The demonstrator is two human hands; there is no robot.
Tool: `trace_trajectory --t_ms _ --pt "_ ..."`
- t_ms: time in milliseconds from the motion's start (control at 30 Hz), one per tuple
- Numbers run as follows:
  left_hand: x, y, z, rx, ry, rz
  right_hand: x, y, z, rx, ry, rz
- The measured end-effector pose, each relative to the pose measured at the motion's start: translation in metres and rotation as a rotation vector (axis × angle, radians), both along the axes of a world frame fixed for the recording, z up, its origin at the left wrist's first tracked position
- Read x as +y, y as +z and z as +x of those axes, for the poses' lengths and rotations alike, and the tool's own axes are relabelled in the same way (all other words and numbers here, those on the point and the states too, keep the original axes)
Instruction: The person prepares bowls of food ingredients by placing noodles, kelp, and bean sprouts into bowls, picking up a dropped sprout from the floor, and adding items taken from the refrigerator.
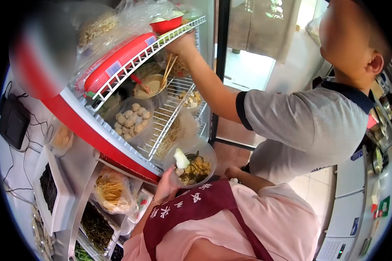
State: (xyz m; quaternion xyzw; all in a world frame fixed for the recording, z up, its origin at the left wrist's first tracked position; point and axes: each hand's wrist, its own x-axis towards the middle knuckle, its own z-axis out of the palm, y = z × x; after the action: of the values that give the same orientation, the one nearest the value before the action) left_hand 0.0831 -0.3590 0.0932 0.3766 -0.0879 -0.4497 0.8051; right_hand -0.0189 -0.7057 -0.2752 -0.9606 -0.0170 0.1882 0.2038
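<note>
My left hand grips the rim of a clear plastic bowl in front of my apron. Inside the bowl lie a pale whitish-green chunk, dark green strips and yellowish pieces. Close to my body, right of the bowl, is my right hand; its fingers look curled, with a small white thing beside them that I cannot make out. Just beyond the bowl stands an open fridge with wire shelves. A tub of whitish balls rests on the middle shelf.
At right, a person in a grey shirt reaches a hand to the upper shelf. Near it are a red bowl, a red package and chopsticks in a tub. At lower left sit bagged yellow strips and trays of dark greens.
</note>
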Motion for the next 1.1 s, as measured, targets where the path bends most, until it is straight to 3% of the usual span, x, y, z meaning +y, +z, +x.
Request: trace_trajectory --t_ms 67,133,200,233,267,333,367,400,433,467,567,667,733,867,967,1033,1100 --pt "0.002 -0.003 0.000 -0.013 0.007 0.031 -0.005 -0.020 -0.007 0.002 0.125 -0.093" --pt "-0.009 -0.007 0.000 0.001 0.069 -0.004 -0.004 -0.004 -0.018 -0.058 -0.289 0.095" --pt "0.000 -0.028 0.006 0.036 0.027 0.000 0.003 -0.007 -0.017 0.048 -0.318 0.104" --pt "0.006 -0.040 0.009 0.053 -0.048 0.008 0.004 -0.004 -0.010 0.221 -0.166 0.016" --pt "-0.003 -0.010 -0.004 0.067 -0.053 -0.028 0.007 -0.002 -0.014 0.379 0.003 -0.076" --pt "0.002 -0.021 0.000 0.039 -0.101 -0.008 0.015 0.005 -0.023 0.245 0.086 -0.162" --pt "0.005 -0.029 0.002 -0.254 -0.067 0.125 0.014 0.004 -0.022 0.094 0.165 -0.254" --pt "0.005 -0.037 0.002 -0.541 -0.026 0.264 -0.002 -0.052 -0.025 -0.008 0.176 -0.169" --pt "-0.001 -0.038 0.004 -0.158 0.051 0.169 -0.011 -0.084 -0.027 -0.175 0.322 -0.107" --pt "-0.008 -0.016 -0.007 -0.145 0.098 0.174 -0.014 -0.081 -0.025 -0.187 0.340 -0.112" --pt "-0.007 -0.032 0.000 -0.104 0.024 0.142 -0.012 -0.066 -0.026 -0.064 0.418 -0.232" --pt "-0.010 -0.029 -0.005 -0.083 0.059 0.135 -0.009 -0.045 -0.027 0.065 0.218 -0.197" --pt "-0.009 -0.040 -0.002 -0.081 0.054 0.108 -0.002 -0.010 -0.026 -0.078 0.402 -0.323" --pt "-0.010 -0.043 0.000 -0.084 0.020 0.096 0.002 0.006 -0.025 0.032 0.328 -0.336" --pt "-0.013 -0.038 -0.003 -0.051 0.056 0.084 -0.003 0.003 -0.023 0.061 0.450 -0.390" --pt "-0.012 -0.038 -0.002 -0.107 0.041 0.089 0.000 0.018 -0.030 0.013 0.107 -0.196" --pt "-0.012 -0.048 0.004 -0.107 0.048 0.076 0.001 0.022 -0.026 -0.041 0.204 -0.236"
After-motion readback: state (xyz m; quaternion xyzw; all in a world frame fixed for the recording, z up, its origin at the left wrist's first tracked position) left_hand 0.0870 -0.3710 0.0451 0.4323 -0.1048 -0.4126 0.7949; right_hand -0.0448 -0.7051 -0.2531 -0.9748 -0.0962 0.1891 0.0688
